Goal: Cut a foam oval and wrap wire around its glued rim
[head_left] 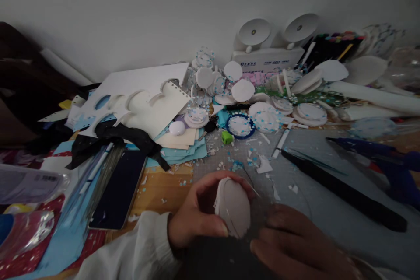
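Note:
A white round disc (234, 208) with a rough edge stands tilted on its side, gripped by my left hand (200, 214) between the thumb below and the fingers curled behind it. Across the disc's face runs a thin thread or wire, and another thin strand sticks out near the fingertips. My right hand (292, 238) is just to the right of the disc, fingers bent and smeared by motion. Whether it pinches anything is not visible. Beneath both hands lies a grey cutting mat (288, 175) strewn with white scraps and blue bits.
Behind the mat stand several white discs trimmed with blue beads (267, 117). To the right lie a long black-handled tool (344, 188), a white pen (281, 142) and a blue glue gun (377, 153). A phone (120, 190), cut-out white board (141, 109) and blue sheets are left.

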{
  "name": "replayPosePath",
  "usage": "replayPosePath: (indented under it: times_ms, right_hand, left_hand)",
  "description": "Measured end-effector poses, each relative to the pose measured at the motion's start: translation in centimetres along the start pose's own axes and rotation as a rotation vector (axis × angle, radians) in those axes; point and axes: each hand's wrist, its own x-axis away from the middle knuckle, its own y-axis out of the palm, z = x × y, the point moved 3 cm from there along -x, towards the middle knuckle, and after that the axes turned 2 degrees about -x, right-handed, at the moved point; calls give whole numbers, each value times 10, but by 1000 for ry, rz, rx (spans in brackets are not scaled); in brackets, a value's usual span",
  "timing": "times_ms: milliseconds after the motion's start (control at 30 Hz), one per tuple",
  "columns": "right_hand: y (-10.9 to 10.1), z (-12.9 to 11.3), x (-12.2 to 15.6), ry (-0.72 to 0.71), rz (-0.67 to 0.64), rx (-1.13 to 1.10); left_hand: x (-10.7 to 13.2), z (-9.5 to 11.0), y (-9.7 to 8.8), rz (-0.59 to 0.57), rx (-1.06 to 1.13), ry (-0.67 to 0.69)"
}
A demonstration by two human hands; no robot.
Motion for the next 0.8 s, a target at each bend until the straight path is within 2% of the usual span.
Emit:
replayPosePath:
  times_ms: [167,300,667,800]
  right_hand:
    - [-4,1,-7,-6,25,5]
    - [3,1,-12,-1,-34,6]
    - [12,3,-1,13,-54,-30]
    - [12,4,-4,31,-19,-30]
  left_hand:
    - [0,1,0,5,27,-2]
    - [0,0,0,-4,23,1]
    - [0,3,3,-9,77,-27]
    - [2,3,4,4,80,-49]
